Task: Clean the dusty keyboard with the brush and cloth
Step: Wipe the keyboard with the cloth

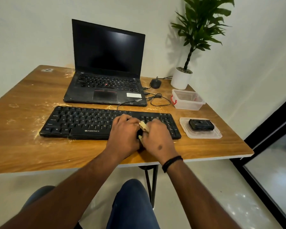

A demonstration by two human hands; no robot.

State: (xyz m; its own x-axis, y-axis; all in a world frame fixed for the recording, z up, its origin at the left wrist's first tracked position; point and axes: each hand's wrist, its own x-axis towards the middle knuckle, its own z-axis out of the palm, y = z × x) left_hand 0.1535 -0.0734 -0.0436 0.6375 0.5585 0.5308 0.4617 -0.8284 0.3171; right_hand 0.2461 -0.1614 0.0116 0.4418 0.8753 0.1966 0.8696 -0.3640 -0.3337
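Here the wooden counter (31,146) carries everything, its top streaked with pale dust. The black keyboard (82,123) lies across its middle, parallel to the near edge, with the open laptop (106,76) behind it toward the far edge. My hands meet over the keyboard's right half, nearly touching each other. My left hand (124,136) rests on the keys with its fingers curled; whether it grips anything I cannot tell. My right hand (157,138) is closed on a pale yellowish cloth (144,126), which bunches out between thumb and fingers, just above the keys. Something dark shows between the two hands, too hidden to name.
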